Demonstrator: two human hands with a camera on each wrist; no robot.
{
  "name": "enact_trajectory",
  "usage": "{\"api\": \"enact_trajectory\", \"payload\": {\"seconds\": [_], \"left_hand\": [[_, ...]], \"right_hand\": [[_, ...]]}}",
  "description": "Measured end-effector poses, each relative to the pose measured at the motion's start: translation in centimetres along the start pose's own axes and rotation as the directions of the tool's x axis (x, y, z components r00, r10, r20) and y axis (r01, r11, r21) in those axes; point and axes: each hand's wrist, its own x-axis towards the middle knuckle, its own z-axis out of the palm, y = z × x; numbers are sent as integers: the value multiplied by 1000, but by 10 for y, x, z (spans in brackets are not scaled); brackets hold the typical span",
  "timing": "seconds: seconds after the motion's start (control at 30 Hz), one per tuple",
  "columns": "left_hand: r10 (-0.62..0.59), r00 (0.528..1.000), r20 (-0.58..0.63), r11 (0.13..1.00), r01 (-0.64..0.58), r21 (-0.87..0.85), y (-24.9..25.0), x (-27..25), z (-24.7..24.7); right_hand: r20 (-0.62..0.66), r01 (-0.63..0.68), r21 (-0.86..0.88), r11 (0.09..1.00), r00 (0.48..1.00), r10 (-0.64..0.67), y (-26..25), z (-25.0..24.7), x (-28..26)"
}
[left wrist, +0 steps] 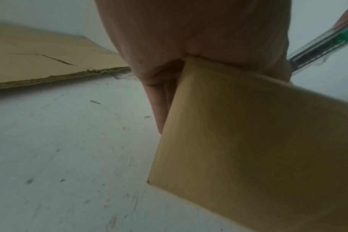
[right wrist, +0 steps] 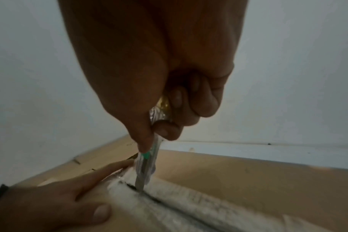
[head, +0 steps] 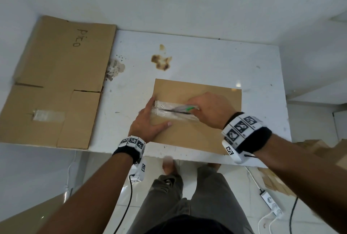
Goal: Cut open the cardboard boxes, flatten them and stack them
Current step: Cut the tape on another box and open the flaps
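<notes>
A closed brown cardboard box (head: 202,130) lies on the white table (head: 216,59), with clear tape (head: 169,116) along its top seam. My left hand (head: 148,121) steadies the box's left end, fingers straight along the side and thumb flat on top. My right hand (head: 208,110) grips a clear-handled cutter (head: 180,109) with a green slider. In the right wrist view the cutter (right wrist: 145,169) has its blade down in the tape (right wrist: 189,204), in a dark slit. The left wrist view shows the box corner (left wrist: 248,141) under my palm (left wrist: 189,31).
A large flattened cardboard sheet (head: 56,80) marked "pico" covers the table's left end. Brown stains (head: 161,61) mark the tabletop behind the box. More cardboard (head: 309,147) lies on the floor at right, near a white power strip (head: 270,202) with cables.
</notes>
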Motion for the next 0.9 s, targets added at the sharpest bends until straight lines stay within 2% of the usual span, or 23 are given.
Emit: {"api": "enact_trajectory", "payload": {"seconds": [0.07, 0.1, 0.13, 0.2, 0.23, 0.3, 0.4, 0.5, 0.6, 0.7, 0.73, 0.83, 0.9], "left_hand": [[-24, 1000, -15, 998, 25, 61, 0, 0, 2], [-30, 999, -41, 988, 36, 152, 1, -2, 3], [14, 997, -82, 963, 9, 271, 4, -2, 3], [241, 966, -98, 867, -169, 469, 16, -3, 9], [351, 935, -47, 815, -281, 507, 24, -4, 14], [445, 892, 76, 752, -418, 509, 35, -7, 30], [458, 881, 116, 698, -437, 567, 27, -8, 43], [427, 895, 131, 661, -408, 630, 12, -5, 36], [376, 922, 97, 672, -343, 656, 16, -3, 32], [309, 951, -6, 735, -235, 636, 42, -2, 46], [314, 949, -15, 756, -240, 609, 55, -3, 55], [417, 900, 124, 715, -409, 567, 81, -11, 95], [452, 884, 125, 719, -443, 535, 84, -14, 110]], "right_hand": [[19, -62, 0, 998, 998, 62, 10, 2, -10], [57, -91, -17, 996, 994, 92, 13, 6, -14], [80, -105, -37, 994, 991, 108, 15, 8, -17], [65, -101, -60, 993, 992, 105, 15, 10, -16], [46, -100, -69, 993, 994, 103, 13, 9, -13], [38, -113, -76, 991, 993, 116, 8, 7, -10], [87, -181, -21, 983, 979, 183, 17, 0, -17], [85, -300, -82, 950, 948, 307, 51, -14, -40], [59, -393, -43, 919, 917, 395, 75, -15, -66], [16, -368, -50, 928, 929, 369, 74, 0, -70], [-1, -354, -58, 933, 935, 355, 72, 5, -68], [-6, -311, -22, 950, 950, 311, 77, 12, -69], [10, -305, 36, 952, 952, 305, 99, 8, -78]]}}
